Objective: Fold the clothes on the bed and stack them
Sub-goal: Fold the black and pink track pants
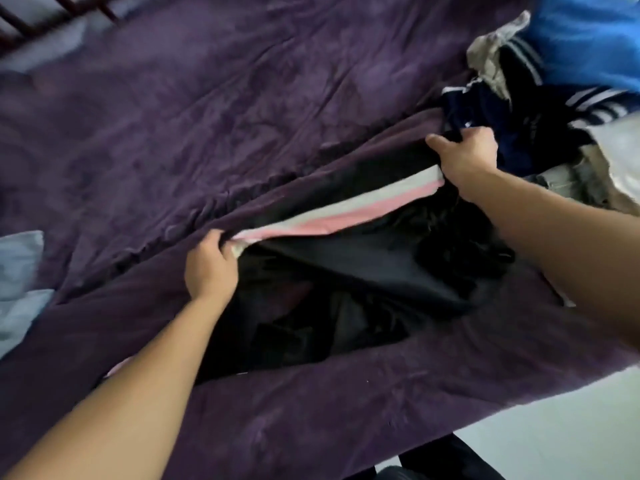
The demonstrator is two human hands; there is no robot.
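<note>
Far left: a pale blue cloth (17,271) lies at the edge of the bed (173,116), well apart from the work. Dark rails (20,19) cross the upper left corner. Wrinkled purple cover spans the upper left and centre, which is the widest open room.

Left hand (211,268): the fingers are curled over the top edge of the black garment (363,271). They pinch its left end, where a pink-and-white band (346,206) starts. The garment lies on the cover between both forearms, near the bed's near edge. Its lower part is bunched and the outline there is unclear. The banded edge runs stretched between the hands, rising to the right.

Right hand (464,157): it grips the right end of the same edge, thumb pointing left. A pile (512,109) of unfolded clothes sits just beside it, leaving little room on that side. A blue cloth (588,36) fills the upper right corner.

Lower right: the bed edge runs diagonally, with pale floor (554,427) beyond it.
</note>
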